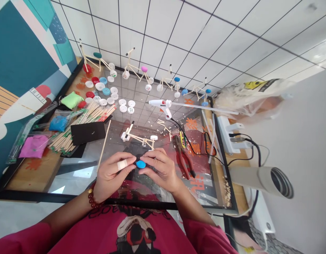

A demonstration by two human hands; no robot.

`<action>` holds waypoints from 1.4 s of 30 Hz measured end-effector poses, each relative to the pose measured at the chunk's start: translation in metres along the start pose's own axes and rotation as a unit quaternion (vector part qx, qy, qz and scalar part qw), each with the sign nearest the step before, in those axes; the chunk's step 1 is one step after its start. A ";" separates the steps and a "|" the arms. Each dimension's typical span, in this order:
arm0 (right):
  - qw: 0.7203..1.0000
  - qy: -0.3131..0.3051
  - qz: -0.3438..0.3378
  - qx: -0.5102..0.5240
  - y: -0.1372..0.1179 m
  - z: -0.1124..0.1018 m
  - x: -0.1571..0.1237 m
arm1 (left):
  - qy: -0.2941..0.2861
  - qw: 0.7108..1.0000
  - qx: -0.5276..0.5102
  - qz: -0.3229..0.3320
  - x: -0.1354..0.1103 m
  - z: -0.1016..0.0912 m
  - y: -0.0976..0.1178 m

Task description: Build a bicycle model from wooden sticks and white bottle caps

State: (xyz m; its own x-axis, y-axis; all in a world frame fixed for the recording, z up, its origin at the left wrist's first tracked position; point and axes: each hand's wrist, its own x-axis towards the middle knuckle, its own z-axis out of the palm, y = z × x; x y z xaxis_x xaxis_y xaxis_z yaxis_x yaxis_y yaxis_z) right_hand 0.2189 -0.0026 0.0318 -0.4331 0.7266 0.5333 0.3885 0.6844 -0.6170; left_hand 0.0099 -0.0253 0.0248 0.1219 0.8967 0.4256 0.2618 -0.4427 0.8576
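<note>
Large red-orange Chinese characters show on the printed sheet (197, 183), too warped to read with certainty, while dark lettering, perhaps ending in digits, runs across the red T-shirt (125, 211), and the yellow label (255, 84) on the plastic bag (239, 100) stays illegible.

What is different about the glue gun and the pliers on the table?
The hot glue gun is white, while the pliers have red handles and a dark metal head. A black cord runs from the glue gun, but the pliers have no cord. The pliers lie close to the right hand, and the glue gun lies farther from it. Both rest on the same glass top.
</note>
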 end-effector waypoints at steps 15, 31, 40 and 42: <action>1.000 0.015 -0.009 -0.019 0.001 0.000 0.000 | -0.001 0.991 0.092 0.097 -0.001 0.004 0.002; 0.998 -0.024 -0.008 0.060 -0.001 -0.002 0.002 | -0.007 1.000 -0.024 0.019 0.002 0.000 0.001; 0.999 0.002 -0.027 -0.022 0.002 0.000 -0.001 | -0.064 0.944 -0.246 -0.209 -0.003 0.005 -0.008; 0.999 0.000 -0.032 -0.041 0.004 0.001 -0.003 | -0.088 0.896 -0.337 -0.274 -0.003 0.006 -0.011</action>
State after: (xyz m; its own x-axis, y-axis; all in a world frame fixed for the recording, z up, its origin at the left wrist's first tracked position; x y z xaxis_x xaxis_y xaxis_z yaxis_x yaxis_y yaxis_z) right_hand 0.2212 -0.0024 0.0271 -0.4590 0.6813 0.5702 0.4250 0.7320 -0.5326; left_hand 0.0126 -0.0234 0.0127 0.3164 0.9417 -0.1143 -0.3027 0.2144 0.9287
